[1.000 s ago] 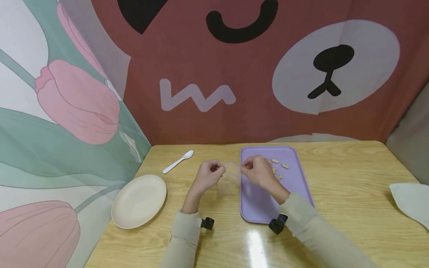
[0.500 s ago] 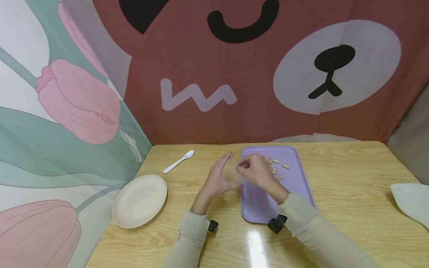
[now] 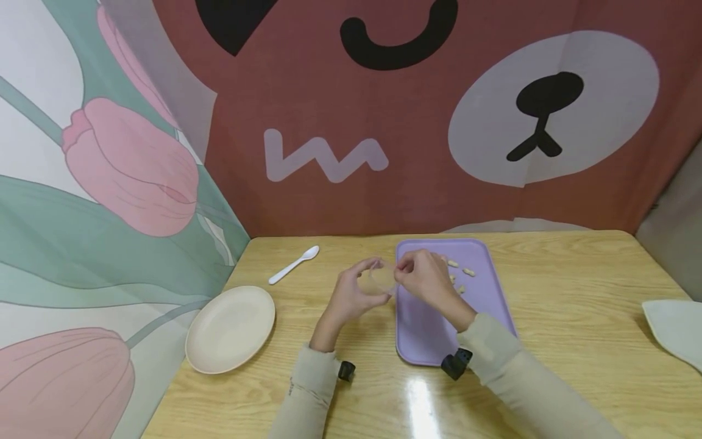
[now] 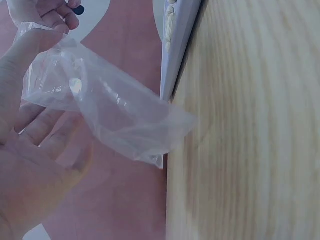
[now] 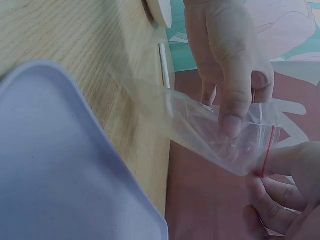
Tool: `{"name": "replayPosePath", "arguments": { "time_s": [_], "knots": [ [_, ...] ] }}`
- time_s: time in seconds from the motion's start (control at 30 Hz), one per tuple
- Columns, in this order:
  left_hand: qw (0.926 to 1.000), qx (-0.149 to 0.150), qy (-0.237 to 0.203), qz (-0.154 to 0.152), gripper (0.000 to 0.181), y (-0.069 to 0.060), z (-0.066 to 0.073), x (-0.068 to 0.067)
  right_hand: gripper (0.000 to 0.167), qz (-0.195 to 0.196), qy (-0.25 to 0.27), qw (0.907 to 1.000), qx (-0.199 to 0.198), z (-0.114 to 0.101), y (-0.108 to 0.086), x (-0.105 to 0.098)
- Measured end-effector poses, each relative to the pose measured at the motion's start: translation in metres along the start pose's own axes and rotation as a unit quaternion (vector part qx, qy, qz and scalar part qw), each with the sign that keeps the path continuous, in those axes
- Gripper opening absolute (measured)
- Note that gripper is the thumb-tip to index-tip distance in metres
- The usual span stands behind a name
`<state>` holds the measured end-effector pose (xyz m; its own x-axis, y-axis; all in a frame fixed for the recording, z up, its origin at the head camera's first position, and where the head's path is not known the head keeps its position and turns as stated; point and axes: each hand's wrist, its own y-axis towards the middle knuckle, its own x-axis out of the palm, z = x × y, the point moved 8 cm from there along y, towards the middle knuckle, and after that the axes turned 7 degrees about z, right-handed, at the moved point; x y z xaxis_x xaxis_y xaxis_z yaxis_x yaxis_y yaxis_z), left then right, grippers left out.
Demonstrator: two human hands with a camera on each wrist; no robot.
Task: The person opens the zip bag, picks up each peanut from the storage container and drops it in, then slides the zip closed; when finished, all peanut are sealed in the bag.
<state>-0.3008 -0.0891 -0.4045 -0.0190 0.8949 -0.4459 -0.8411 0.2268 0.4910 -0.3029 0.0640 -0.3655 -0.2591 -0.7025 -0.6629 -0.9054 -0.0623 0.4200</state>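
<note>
A clear zip-lock bag [image 3: 382, 278] is held in the air between both hands, just left of the purple tray [image 3: 425, 332]. My left hand [image 3: 349, 296] has its thumb and fingers curved around the bag's mouth; the left wrist view shows the thumb on the near side of the plastic [image 4: 120, 105]. With thumb and fingertips, my right hand [image 3: 426, 279] pinches the rim beside the red zip strip [image 5: 270, 147]. The bag's body hangs toward the table and looks see-through. Several peanuts [image 3: 468, 272] lie on the tray's far part, some hidden behind the right hand.
To the left, a cream plate [image 3: 230, 329] stands on the wooden table [image 3: 373, 390], with a white spoon [image 3: 293, 266] behind it. A pale, flat-looking object [image 3: 677, 332] sits at the right edge. Printed curtains [image 3: 329, 207] border the table's back and left.
My left hand went from pinching the bag's rim to spreading around its mouth, moving slightly right. The bag's mouth has widened. My right hand stays near the tray's left edge, still pinching the rim.
</note>
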Motion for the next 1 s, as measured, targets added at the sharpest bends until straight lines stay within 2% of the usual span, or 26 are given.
{"name": "replayPosePath", "arguments": {
  "time_s": [0.17, 0.43, 0.53, 0.63, 0.8, 1.0],
  "knots": [
    [0.9998, 0.004, -0.014, -0.013, 0.065, 0.000, -0.002, 0.003, 0.004, -0.005, -0.002, 1.0000, 0.002, 0.001, -0.001, 0.000],
    [0.9997, 0.006, -0.019, -0.013, 0.065, 0.000, -0.002, 0.003, 0.004, -0.025, 0.007, 0.9997, -0.004, 0.001, -0.002, 0.001],
    [0.9998, -0.004, -0.015, -0.015, 0.065, 0.000, -0.004, 0.002, 0.009, -0.040, 0.008, 0.9992, -0.004, 0.003, -0.001, -0.001],
    [0.9996, -0.017, -0.011, -0.019, 0.064, -0.001, -0.007, 0.003, 0.017, -0.041, -0.006, 0.9991, -0.009, 0.006, 0.003, -0.012],
    [0.9992, -0.034, -0.012, -0.019, 0.061, -0.001, -0.010, 0.002, 0.020, -0.037, -0.053, 0.9978, -0.013, 0.025, 0.012, -0.044],
    [0.9989, -0.044, -0.001, -0.018, 0.063, 0.000, -0.011, -0.001, 0.018, -0.090, -0.105, 0.9904, 0.003, 0.072, 0.008, -0.058]
  ]
}}
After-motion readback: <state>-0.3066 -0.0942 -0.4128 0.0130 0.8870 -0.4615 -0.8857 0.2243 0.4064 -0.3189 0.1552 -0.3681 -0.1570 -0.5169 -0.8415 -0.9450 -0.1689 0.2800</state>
